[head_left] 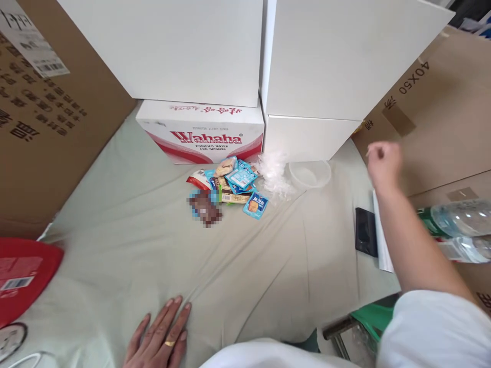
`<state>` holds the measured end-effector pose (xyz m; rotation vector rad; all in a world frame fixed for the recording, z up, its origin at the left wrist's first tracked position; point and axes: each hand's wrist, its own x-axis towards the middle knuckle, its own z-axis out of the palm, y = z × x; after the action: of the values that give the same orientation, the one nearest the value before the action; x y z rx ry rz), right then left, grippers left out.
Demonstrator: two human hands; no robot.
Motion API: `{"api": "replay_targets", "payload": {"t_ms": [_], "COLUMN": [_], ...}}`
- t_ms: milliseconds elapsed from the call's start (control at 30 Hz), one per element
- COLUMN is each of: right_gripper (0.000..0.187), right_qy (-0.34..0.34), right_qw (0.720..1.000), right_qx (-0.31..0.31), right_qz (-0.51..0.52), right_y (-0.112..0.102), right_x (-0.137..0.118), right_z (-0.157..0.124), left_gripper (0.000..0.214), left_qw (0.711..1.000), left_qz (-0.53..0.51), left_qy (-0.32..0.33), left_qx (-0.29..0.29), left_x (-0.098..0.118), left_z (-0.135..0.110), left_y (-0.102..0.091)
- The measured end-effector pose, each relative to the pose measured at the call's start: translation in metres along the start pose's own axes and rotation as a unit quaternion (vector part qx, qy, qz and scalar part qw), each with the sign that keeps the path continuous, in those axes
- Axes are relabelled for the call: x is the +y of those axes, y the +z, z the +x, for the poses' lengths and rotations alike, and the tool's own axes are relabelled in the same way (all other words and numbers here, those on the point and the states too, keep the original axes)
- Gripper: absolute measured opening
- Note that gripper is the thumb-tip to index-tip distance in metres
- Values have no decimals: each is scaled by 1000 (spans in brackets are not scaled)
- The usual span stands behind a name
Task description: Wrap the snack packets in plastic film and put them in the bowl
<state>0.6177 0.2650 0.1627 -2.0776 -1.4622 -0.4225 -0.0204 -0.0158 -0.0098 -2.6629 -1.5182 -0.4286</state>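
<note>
My left hand (159,337), a ring on one finger, lies flat with fingers stretched on the pale green cloth (245,266) at the bottom. At the right, my right hand (384,159) is raised with its fingers curled closed, near the cardboard box; whatever may be in it is hidden. A pile of small snack packets (233,184), mostly blue, lies in front of the Wahaha water carton (207,135). One blue packet (255,205) lies at the pile's right front. Beside the pile are crumpled clear plastic bags (274,174) and a translucent round bowl (310,174).
Large white boxes (318,61) stand at the back. Brown cardboard boxes flank the left (57,112) and right (448,112). A black phone-like object (366,231) and plastic bottles (460,219) lie at the right. A red object (26,276) sits at the left, a green stool (378,314) below right.
</note>
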Motion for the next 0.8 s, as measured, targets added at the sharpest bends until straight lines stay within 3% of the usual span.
{"api": "replay_targets", "payload": {"t_ms": [133,200,267,333,433,600,700,767,800], "right_gripper": [33,37,40,42,41,44,49,54,47], "right_qy": [46,98,133,125,57,-49,-91,-86,-76], "right_qw": [991,979,966,963,966,967,958,948,944], "right_qx": [-72,-107,-135,-159,-186,-183,-241,-295,-314], "right_qz": [99,146,174,177,168,170,124,78,62], "right_y": [-24,-34,-40,-40,-28,16,45,57,60], "right_x": [6,12,16,11,-19,-113,-167,-189,-195], "right_z": [-180,-241,-273,-278,-254,-204,-191,-188,-189], "left_gripper": [76,75,73,71,65,49,36,30,28], "left_qw": [1000,999,998,994,985,976,975,975,974], "left_qz": [-16,-25,-46,-83,-132,-144,-145,-146,-147], "left_qy": [-6,-1,10,13,-21,-52,-48,-50,-52], "left_qx": [10,22,38,63,110,154,160,161,162], "left_x": [-1,-1,-1,-1,1,7,11,13,13], "left_z": [-1,-1,-3,-5,-9,-9,-6,-4,-4], "left_y": [3,3,1,0,-1,-1,-3,-3,-4]}}
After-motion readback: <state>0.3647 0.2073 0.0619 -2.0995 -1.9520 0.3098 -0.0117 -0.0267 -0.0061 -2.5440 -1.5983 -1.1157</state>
